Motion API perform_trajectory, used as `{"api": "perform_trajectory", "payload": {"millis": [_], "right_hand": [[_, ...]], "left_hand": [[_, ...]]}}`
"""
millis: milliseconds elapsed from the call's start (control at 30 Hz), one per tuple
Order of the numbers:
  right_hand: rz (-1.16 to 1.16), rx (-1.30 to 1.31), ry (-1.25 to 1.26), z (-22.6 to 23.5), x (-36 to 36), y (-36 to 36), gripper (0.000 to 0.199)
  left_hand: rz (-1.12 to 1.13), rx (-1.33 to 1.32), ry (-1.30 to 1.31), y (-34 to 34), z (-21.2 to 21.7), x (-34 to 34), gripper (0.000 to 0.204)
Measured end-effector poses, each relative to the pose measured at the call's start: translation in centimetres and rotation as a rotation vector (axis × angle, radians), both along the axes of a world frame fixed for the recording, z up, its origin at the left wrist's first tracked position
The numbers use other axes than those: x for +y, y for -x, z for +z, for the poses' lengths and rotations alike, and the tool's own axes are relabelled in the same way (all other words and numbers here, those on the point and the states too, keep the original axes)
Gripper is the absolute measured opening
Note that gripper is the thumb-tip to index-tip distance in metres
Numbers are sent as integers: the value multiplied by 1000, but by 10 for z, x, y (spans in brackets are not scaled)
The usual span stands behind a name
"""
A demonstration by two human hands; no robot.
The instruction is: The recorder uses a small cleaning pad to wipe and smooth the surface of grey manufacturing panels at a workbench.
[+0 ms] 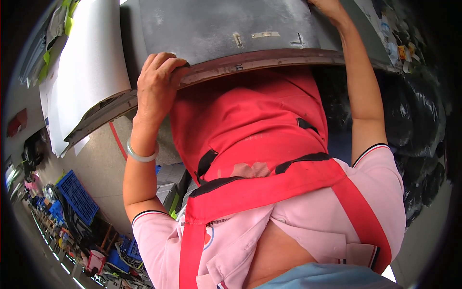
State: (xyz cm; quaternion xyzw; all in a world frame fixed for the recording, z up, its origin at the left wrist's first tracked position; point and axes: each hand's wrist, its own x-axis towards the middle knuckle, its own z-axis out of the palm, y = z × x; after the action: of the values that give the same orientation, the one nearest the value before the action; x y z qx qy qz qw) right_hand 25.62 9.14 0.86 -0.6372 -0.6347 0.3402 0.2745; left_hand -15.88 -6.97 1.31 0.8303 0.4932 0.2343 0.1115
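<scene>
At the near edge of a worktable, my left hand (159, 82) has its fingers curled in. A small dark bit shows at its fingertips, too little to name. Beside it lies a grey, scuffed board (221, 29) with strips of tape and a dark angled mark near its front. Up at the top edge of the picture, my right hand (329, 6) reaches over the right side of the board. Its fingers are mostly cut off, so what it touches is hidden.
The table's worn wooden edge (269, 61) runs in front of my red apron (260, 115). Large white sheets (94, 72) hang over its left part. Black plastic bags (418, 115) stand at the right. A blue crate (78, 196) and clutter lie on the floor at left.
</scene>
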Motion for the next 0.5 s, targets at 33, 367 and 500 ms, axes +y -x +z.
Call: {"api": "perform_trajectory", "payload": {"millis": [33, 367, 500], "right_hand": [[15, 13, 1, -2, -1, 2, 20], [119, -59, 44, -13, 23, -28, 36], [12, -10, -47, -10, 2, -36, 33]], "left_hand": [[6, 20, 16, 2, 1, -2, 15], [-104, -100, -128, -134, -13, 60, 7], [-53, -121, -374, -148, -37, 75, 7]]}}
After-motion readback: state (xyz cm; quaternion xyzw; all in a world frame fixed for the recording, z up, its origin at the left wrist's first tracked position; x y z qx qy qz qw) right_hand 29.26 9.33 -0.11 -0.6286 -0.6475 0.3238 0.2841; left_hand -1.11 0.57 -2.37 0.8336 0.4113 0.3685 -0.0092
